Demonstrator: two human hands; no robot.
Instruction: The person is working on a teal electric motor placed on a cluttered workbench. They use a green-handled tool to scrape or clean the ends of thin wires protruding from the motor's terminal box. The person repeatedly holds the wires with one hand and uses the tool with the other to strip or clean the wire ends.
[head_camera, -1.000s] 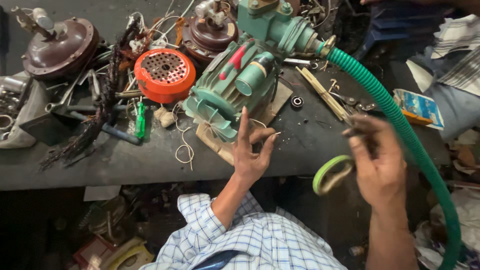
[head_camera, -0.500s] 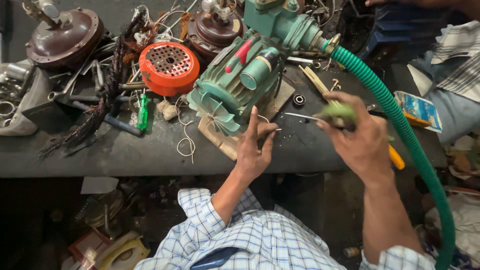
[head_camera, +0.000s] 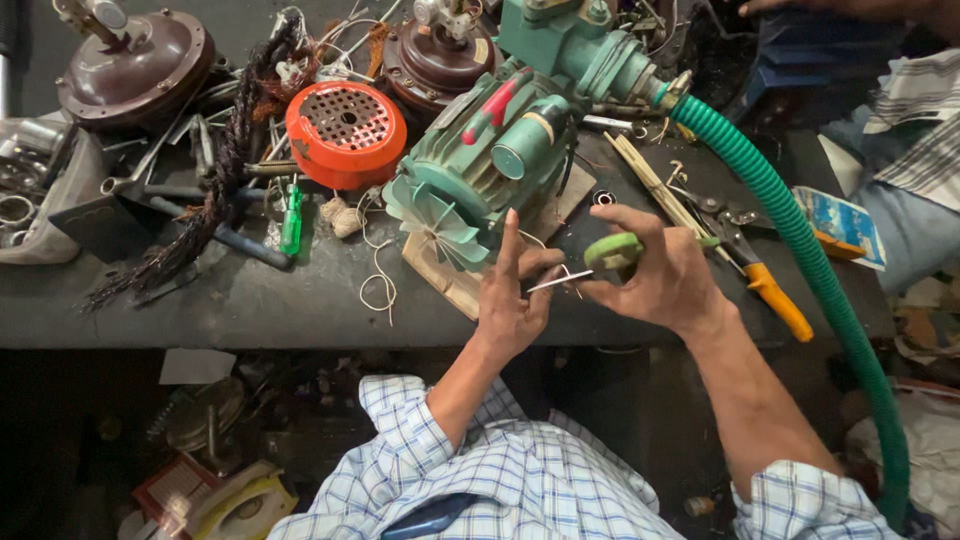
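Landmark: the green motor (head_camera: 490, 170) on the dark workbench (head_camera: 250, 300).

1. Nearest the camera, two forearms in blue-and-white checked sleeves (head_camera: 500, 470) rise to the bench edge, just in front of the motor's finned fan end (head_camera: 430, 215).
2. The left hand (head_camera: 510, 300) is directly in front of the motor's fan end. Its index finger points up toward the motor; thumb and remaining fingers pinch one end of a thin pale strip (head_camera: 560, 281).
3. The right hand (head_camera: 665, 275) is to the right of the left hand, in front and to the right of the motor. Its fingers are closed around a green tape roll (head_camera: 612, 250), with the thumb at the strip's other end. The strip spans the gap between the two hands.
4. Right of the motor, just beyond the right hand, lie orange-handled pliers (head_camera: 765, 285) and a bundle of pale sticks (head_camera: 650, 180).
5. A green corrugated hose (head_camera: 800, 240) leaves the motor's far right end and curves down past the right forearm.
6. Left of the motor stands an orange perforated cover (head_camera: 345, 130); in front of it lie a green screwdriver (head_camera: 291, 220) and loose white string (head_camera: 375, 270).
7. Beyond the cover, far left of the motor, sits a brown domed housing (head_camera: 135, 70); a second one (head_camera: 435, 60) is directly behind the motor.
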